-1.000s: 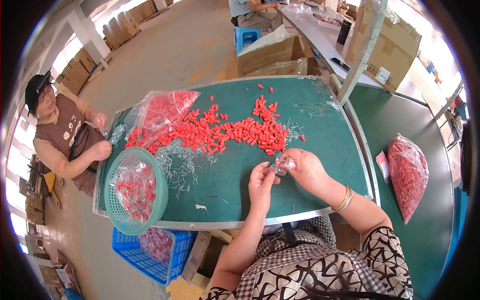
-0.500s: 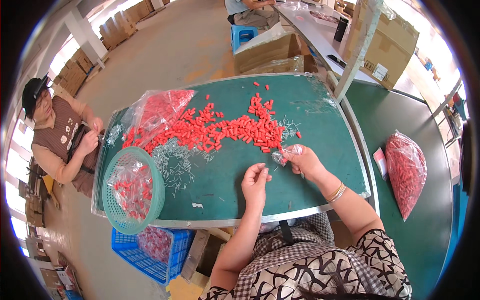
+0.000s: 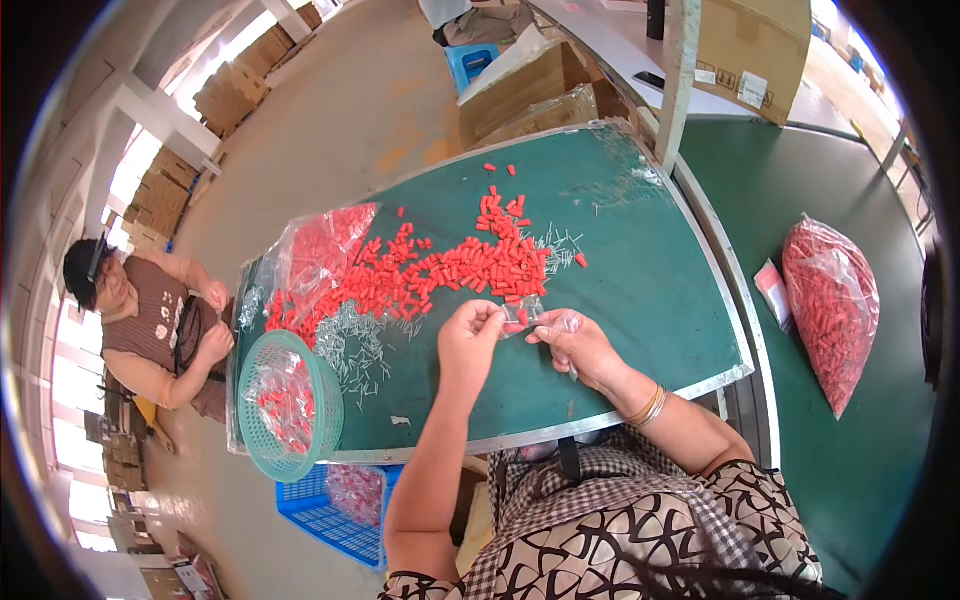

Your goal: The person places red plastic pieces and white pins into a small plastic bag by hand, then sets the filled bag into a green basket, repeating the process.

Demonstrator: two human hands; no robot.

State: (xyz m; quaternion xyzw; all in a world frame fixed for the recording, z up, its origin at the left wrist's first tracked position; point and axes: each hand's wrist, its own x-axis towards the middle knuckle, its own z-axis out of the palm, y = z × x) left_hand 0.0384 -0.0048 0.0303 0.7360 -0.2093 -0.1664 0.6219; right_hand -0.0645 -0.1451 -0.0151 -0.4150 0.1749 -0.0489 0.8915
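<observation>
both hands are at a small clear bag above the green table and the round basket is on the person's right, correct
Not quite: the head view shows the round basket on the person's left. The rest holds: left hand and right hand are both at a small clear bag above the green table.

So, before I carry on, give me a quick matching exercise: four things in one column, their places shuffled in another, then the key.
Things
1. small clear bag
2. green basket
3. large bag of red pieces
4. blue crate

Places
A. on the side table, at the right
B. below the level of the work table
C. between the left hand and the right hand
D. at the work table's near left corner

Pairs: 1-C, 2-D, 3-A, 4-B
</observation>
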